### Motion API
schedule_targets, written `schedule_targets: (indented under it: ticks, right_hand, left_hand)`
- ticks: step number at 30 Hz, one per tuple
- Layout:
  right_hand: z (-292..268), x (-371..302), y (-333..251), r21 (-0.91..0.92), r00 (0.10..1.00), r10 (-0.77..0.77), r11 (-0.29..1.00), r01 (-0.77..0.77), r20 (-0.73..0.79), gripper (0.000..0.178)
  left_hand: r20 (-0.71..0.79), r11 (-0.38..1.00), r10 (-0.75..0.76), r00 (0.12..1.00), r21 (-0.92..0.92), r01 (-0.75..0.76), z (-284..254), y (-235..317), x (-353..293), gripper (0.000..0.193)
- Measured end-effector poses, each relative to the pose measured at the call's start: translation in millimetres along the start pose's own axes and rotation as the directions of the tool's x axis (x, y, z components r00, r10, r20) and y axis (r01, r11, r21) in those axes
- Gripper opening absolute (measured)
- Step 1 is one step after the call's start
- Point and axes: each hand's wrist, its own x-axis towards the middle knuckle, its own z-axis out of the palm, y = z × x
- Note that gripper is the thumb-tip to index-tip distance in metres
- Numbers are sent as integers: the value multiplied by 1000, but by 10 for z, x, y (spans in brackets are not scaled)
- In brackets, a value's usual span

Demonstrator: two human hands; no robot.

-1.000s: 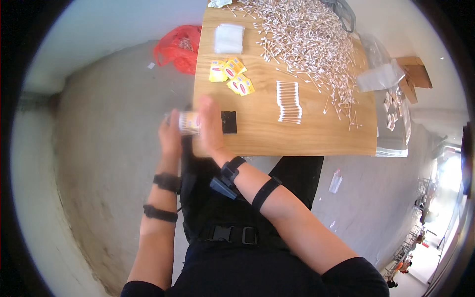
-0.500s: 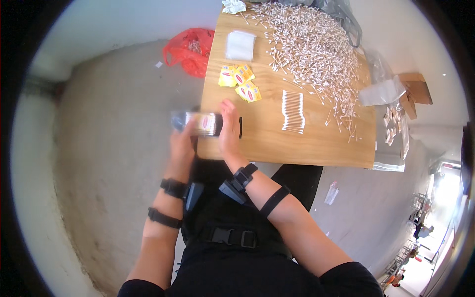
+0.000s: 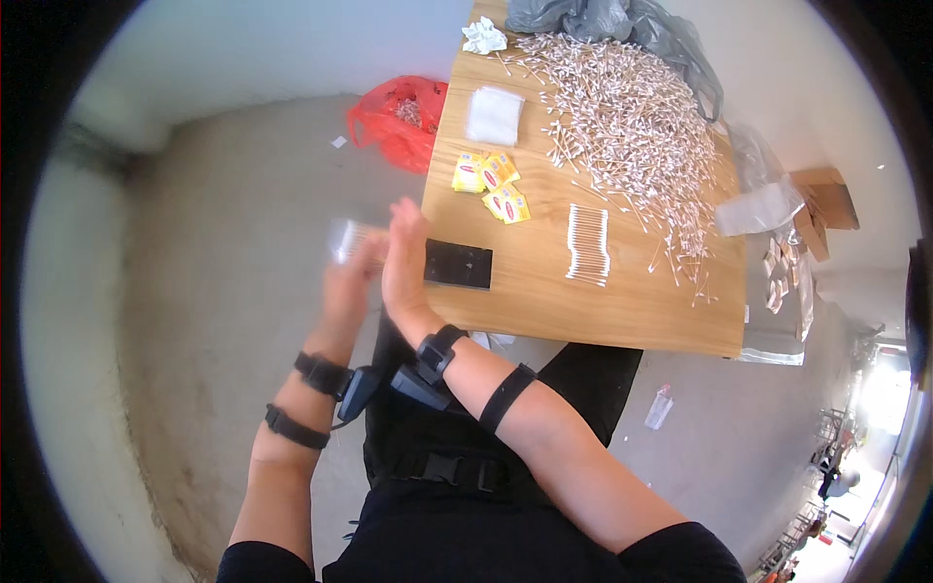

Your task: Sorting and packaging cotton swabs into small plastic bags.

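Note:
Just past the table's left edge, my left hand [image 3: 348, 282] grips a clear bag of cotton swabs [image 3: 347, 241]; both are smeared by motion. Close against it, my right hand [image 3: 402, 257] is raised with its fingers stretched out, its palm turned to the bag. Whether it touches the bag is hard to make out. To the right of it a flat black block [image 3: 459, 265] lies on the wooden table [image 3: 525, 306]. Farther right is a neat row of cotton swabs [image 3: 588, 245], laid side by side.
A large heap of loose cotton swabs [image 3: 632, 126] covers the far right of the table. Yellow printed cards [image 3: 501, 180], a stack of clear bags [image 3: 496, 117] and crumpled white paper [image 3: 483, 36] lie at left. A red plastic bag [image 3: 398, 121] and cardboard box [image 3: 826, 209] flank the table.
Both hands have moved left with the bag of swabs, off the table's edge. The bag has come away from the black block, which stays on the table. The view has shifted slightly.

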Motion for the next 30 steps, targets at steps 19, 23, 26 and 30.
schedule_targets:
  ticks: [19, 23, 26, 30]
  right_hand:
    - [-1533, -95, -1118, 42, 845, 181, 972, -233, 504, 22]
    - [-1795, -165, -1064, 2, 869, 200, 974, -225, 452, 13]
    - [-1871, -214, -1094, -36, 902, 172, 984, -172, 397, 12]
    - [-1860, -279, -996, -45, 946, 44, 998, -31, 321, 12]
  left_hand:
    - [307, 914, -257, 917, -232, 333, 952, 507, -759, 37]
    - [436, 868, -320, 841, -222, 445, 1084, 357, -789, 23]
    - [417, 845, -367, 831, -224, 486, 1150, 276, -806, 21]
    - [398, 823, -387, 832, -259, 506, 1234, 253, -844, 18]
